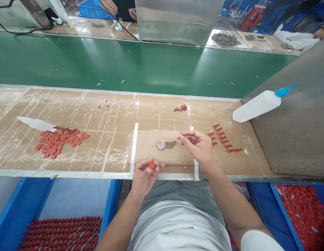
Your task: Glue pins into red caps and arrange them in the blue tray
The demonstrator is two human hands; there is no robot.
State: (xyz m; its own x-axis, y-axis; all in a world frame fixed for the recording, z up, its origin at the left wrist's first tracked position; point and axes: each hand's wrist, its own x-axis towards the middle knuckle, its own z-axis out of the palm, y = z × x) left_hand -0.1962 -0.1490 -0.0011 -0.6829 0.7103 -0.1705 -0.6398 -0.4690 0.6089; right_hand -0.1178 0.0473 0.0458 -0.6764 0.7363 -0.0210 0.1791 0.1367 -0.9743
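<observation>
In left hand, red disc, no readable writing.

We have open brown tabletop between the loose heap of round red discs and the taped cardboard sheet | round silver-coloured disc obstructs mid-sheet | rows of small red pieces hinder us rightward | white plastic blue-nozzled bottle and grey metal panel bound our right

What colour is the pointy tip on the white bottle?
Bright blue tip, seen best in the head view.
</observation>
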